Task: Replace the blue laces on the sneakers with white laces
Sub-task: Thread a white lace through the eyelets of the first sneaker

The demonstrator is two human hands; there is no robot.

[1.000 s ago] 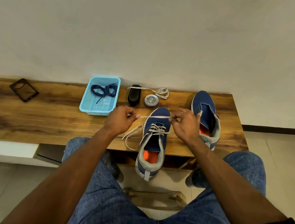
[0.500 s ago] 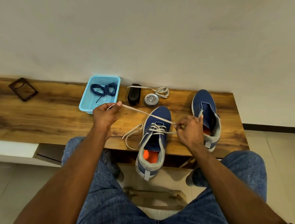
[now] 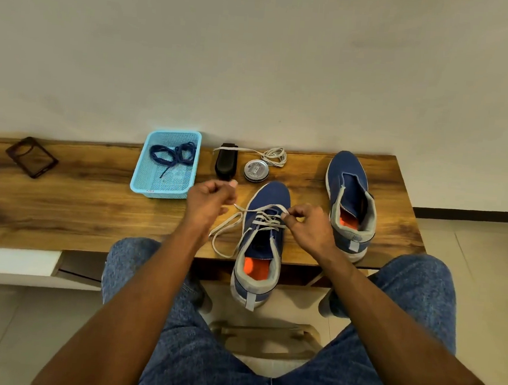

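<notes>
A blue sneaker (image 3: 269, 199) lies at the table's front edge with its heel over the edge. A white lace (image 3: 262, 220) is threaded through its lower eyelets. My left hand (image 3: 209, 201) pinches one end of this lace to the left of the toe. My right hand (image 3: 308, 224) pinches the lace at the shoe's right eyelets. A slack loop of the lace (image 3: 221, 238) lies on the wood to the left of the shoe. The second blue sneaker (image 3: 351, 200) stands unlaced at the right. Blue laces (image 3: 173, 154) lie in a light blue basket (image 3: 144, 177).
Another white lace (image 3: 272, 155) is bundled at the back of the wooden table (image 3: 63, 207). A black brush (image 3: 226, 166) and a round tin (image 3: 257, 170) sit beside it. A dark phone case (image 3: 31, 157) lies far left. A wall rises behind the table.
My left hand drew the lace out to the left, then came back toward the shoe. The taut lace has gone slack. My right hand shifted left onto the eyelets.
</notes>
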